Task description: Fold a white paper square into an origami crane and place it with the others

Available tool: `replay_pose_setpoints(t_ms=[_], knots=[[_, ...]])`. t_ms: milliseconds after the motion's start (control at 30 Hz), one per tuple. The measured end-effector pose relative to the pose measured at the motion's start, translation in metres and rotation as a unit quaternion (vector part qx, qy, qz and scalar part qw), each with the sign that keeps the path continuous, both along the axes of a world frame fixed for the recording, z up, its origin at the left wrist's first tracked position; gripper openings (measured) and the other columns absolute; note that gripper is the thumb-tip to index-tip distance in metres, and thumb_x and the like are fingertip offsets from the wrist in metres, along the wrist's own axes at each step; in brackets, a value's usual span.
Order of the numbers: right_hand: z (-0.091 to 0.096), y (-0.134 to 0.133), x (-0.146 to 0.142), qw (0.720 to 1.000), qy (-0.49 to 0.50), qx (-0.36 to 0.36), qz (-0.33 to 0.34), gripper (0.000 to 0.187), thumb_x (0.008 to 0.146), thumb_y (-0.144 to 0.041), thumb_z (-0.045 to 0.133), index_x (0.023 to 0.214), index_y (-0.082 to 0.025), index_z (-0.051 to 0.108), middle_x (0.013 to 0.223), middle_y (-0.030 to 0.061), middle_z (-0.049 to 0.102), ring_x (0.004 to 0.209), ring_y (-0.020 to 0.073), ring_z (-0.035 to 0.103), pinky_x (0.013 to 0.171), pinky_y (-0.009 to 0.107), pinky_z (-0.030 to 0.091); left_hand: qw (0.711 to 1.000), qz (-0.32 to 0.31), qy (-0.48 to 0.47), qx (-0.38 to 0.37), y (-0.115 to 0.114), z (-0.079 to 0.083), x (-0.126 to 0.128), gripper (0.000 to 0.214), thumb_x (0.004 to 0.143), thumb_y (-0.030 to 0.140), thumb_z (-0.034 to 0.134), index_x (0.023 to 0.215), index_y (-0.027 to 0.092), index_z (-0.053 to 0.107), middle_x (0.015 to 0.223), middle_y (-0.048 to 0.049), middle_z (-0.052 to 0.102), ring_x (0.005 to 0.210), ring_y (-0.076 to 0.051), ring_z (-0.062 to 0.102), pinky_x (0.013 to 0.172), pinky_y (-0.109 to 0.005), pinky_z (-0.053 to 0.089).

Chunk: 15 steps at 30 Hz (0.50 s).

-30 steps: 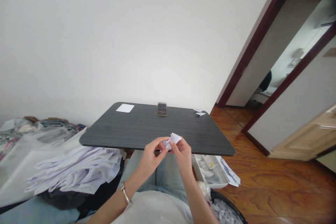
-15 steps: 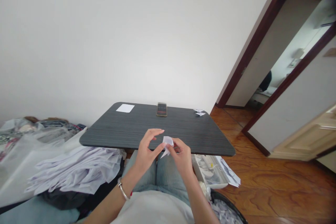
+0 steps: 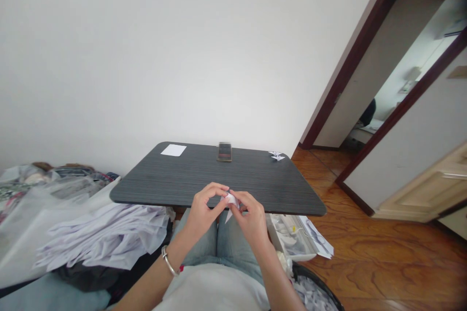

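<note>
A small folded white paper point(image 3: 232, 199) is held between both hands just over the near edge of the dark table point(image 3: 175, 175). My left hand point(image 3: 207, 206) pinches its left side, with thumb and fingertips closed on it. From the other side, my right hand point(image 3: 251, 211) grips it between thumb and curled fingers. One pointed flap of the paper hangs down below the thumbs. The fingers hide part of the folds.
A white paper stack or sheet point(image 3: 173, 150) lies at the table's back left. A phone-like device point(image 3: 224, 151) stands at the back middle. Folded paper figures point(image 3: 277, 156) sit at the back right. Piled clothes point(image 3: 105, 235) lie left, an open box point(image 3: 292, 238) right.
My left fingers have come down from being spread above the paper and now close on it. The paper's upper flap is now bent down and mostly covered by fingers.
</note>
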State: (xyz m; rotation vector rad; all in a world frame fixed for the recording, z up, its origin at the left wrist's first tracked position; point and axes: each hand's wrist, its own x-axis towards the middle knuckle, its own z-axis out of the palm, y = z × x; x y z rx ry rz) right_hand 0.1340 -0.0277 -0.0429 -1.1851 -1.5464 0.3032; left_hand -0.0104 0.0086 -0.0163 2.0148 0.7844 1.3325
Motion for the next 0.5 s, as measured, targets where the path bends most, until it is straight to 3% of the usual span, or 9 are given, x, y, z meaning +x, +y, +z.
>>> replay_pose_setpoints(t_ms=[200,400,500], knots=[[0.0019,-0.0018,0.0001,1.0,-0.016,-0.011,0.005,0.027,0.079,-0.016,0.055,0.103,-0.02,0.067,0.093,0.0071,0.066,0.07,0.0159,0.06,0.053,0.023,0.048,0.999,0.004,-0.008,-0.032,0.001,-0.0008,-0.0011,0.009,0.081,0.019,0.057,0.073,0.017,0.062,0.095,-0.006,0.066,0.091,-0.018,0.061,0.084,-0.031,0.043],[0.0037,-0.003,-0.0002,0.999,-0.04,-0.029,0.012,0.027,0.081,-0.017,0.054,0.105,-0.018,0.066,0.092,0.0073,0.066,0.07,0.016,0.059,0.056,0.024,0.048,1.0,0.021,0.002,0.002,-0.0007,-0.0045,0.0023,0.012,0.084,0.02,0.052,0.074,0.018,0.059,0.099,-0.0059,0.065,0.096,-0.018,0.059,0.087,-0.032,0.041],[0.006,-0.0041,-0.0002,0.998,-0.048,-0.041,0.021,0.026,0.082,-0.017,0.052,0.104,-0.019,0.066,0.091,0.0065,0.067,0.07,0.0158,0.06,0.056,0.023,0.047,1.0,0.023,0.0,0.0,0.0,-0.0092,0.0022,0.003,0.081,0.02,0.056,0.079,0.019,0.056,0.096,-0.0049,0.066,0.093,-0.018,0.06,0.085,-0.032,0.043]])
